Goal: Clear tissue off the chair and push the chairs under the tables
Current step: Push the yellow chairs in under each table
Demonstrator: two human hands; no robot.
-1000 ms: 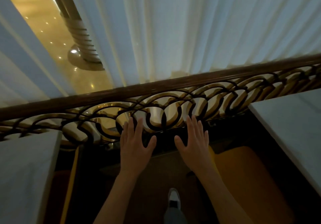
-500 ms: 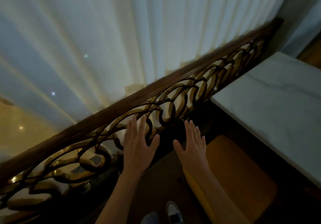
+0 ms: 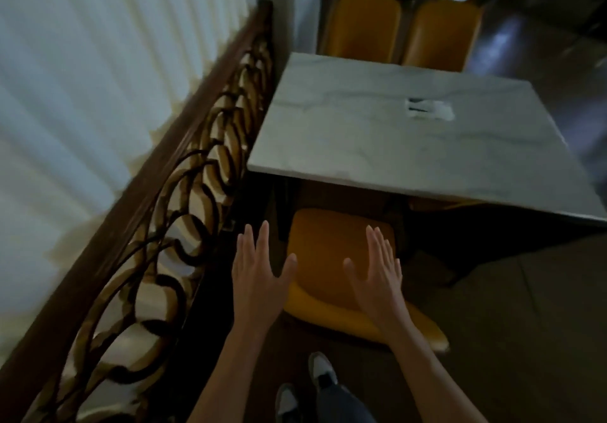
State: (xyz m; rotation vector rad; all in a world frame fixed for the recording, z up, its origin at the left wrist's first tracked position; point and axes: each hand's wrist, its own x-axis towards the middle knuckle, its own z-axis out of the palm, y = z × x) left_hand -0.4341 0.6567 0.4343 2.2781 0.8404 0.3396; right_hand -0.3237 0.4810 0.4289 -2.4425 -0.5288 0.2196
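Both hands, left (image 3: 259,278) & right (image 3: 377,274), are held flat and empty above the orange chair (image 3: 328,258), best gripped by its backrest (image 3: 361,320) and slid straight under the marble table (image 3: 410,133).

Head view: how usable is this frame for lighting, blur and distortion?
Head view: dim overall, brightest at the backlit curtain; motion blur smears the railing and the far right floor; wide-angle bending curves the table edges; under the table is deep shadow; both hands and the near chair read clearly.
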